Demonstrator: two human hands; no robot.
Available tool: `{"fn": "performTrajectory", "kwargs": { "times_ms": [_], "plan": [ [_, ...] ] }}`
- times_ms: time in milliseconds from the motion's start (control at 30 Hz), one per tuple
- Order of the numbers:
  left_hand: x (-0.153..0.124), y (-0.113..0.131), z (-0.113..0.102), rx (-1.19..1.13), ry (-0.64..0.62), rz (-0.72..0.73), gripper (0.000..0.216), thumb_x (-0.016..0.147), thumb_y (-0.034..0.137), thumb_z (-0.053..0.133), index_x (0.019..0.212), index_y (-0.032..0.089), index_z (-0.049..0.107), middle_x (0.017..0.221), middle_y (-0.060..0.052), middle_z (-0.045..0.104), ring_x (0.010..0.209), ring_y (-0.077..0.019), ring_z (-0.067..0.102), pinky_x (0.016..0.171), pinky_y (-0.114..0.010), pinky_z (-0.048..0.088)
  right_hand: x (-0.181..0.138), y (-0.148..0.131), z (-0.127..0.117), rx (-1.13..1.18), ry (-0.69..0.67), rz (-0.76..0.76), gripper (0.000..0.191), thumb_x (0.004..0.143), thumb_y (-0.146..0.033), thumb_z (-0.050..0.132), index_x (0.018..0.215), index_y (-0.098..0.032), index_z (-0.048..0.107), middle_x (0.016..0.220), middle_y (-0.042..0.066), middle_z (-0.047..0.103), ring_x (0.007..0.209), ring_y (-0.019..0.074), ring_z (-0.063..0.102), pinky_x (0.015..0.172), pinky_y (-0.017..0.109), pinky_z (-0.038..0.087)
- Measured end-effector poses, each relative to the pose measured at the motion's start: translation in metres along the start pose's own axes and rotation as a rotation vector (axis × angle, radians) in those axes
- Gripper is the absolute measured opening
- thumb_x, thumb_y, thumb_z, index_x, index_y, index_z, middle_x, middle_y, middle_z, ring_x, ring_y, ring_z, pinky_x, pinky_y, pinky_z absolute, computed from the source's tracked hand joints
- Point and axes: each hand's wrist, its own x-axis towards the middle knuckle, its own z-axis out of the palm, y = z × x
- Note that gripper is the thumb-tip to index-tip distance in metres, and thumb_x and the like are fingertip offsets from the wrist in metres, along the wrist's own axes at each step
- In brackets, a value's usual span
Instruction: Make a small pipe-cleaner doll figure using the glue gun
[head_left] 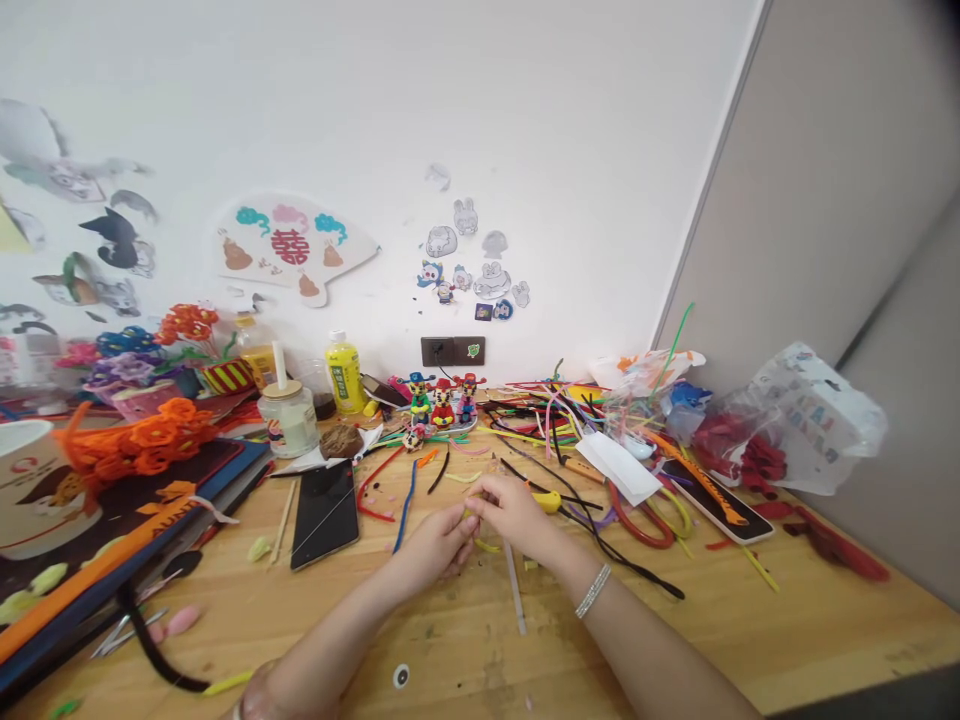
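Observation:
My left hand (439,548) and my right hand (512,510) meet above the middle of the table, fingertips pinched together. Between them is a thin yellow pipe cleaner (487,546), mostly hidden by the fingers; a short piece shows below. Just beyond my right hand lies a yellow-handled glue gun (551,502), partly covered by that hand. A translucent glue stick (515,590) points toward me under the right wrist. Left of my hands are a blue pipe cleaner (406,505) and a bent red pipe cleaner (367,497).
A black phone (325,515) lies at left, near a lidded jar (288,420) and a yellow bottle (344,372). Several small figures (442,402) stand by the wall. Piled pipe cleaners (525,410), white paper (619,467) and a plastic bag (810,420) fill the right. A googly eye (401,676) lies in front.

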Motion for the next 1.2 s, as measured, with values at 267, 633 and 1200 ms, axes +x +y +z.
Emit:
{"fn": "performTrajectory", "kwargs": {
  "times_ms": [267,633,1200],
  "plan": [
    [-0.002,0.004,0.002,0.451,0.282,0.003,0.013,0.079,0.028,0.04,0.07,0.02,0.042,0.066,-0.006,0.053,0.065,-0.0233,0.053,0.06,-0.031,0.033,0.002,0.009,0.013,0.161,0.149,0.16,0.012,0.073,-0.026,0.05,0.064,-0.018,0.05,0.051,-0.005,0.043,0.043,0.0088,0.038,0.043,0.022,0.03],
    [-0.008,0.011,-0.004,0.513,0.266,0.037,0.024,0.082,0.017,0.029,0.078,0.016,0.052,0.069,-0.008,0.06,0.066,-0.0208,0.057,0.062,-0.029,0.039,0.0,0.0,0.01,0.296,0.037,0.186,0.022,0.073,-0.039,0.051,0.075,-0.016,0.051,0.052,-0.005,0.047,0.042,0.0081,0.045,0.044,0.021,0.037],
    [-0.004,0.002,-0.006,0.283,0.309,0.179,0.02,0.08,0.034,0.039,0.077,0.02,0.054,0.063,0.001,0.054,0.06,-0.0162,0.05,0.058,-0.025,0.034,0.002,0.01,-0.006,0.244,0.092,0.112,0.019,0.077,-0.033,0.048,0.065,-0.017,0.05,0.052,-0.006,0.047,0.039,0.0069,0.042,0.04,0.02,0.032]
  ]
}}
